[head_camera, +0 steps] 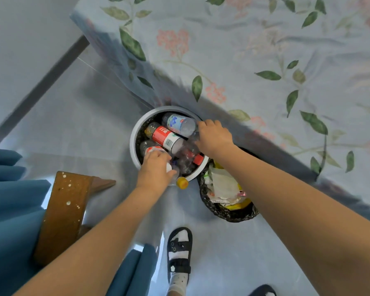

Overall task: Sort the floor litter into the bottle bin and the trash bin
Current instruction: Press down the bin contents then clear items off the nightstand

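Gripping bottles (181, 124) (both hands (214, 136)) over bottle bin (135, 133)

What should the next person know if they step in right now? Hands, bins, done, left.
Left hand: over the near rim of the round white bottle bin, gripping a clear plastic bottle with a yellow cap that still pokes out over the rim.
Right hand: at the far rim, holding the end of a clear blue-labelled bottle lying on top of the pile.
Done: several bottles, including a red-labelled one, are in the bottle bin; the black-bag-lined trash bin beside it holds paper and wrappers.
Left: settle both held bottles in. No loose litter shows on the visible floor.
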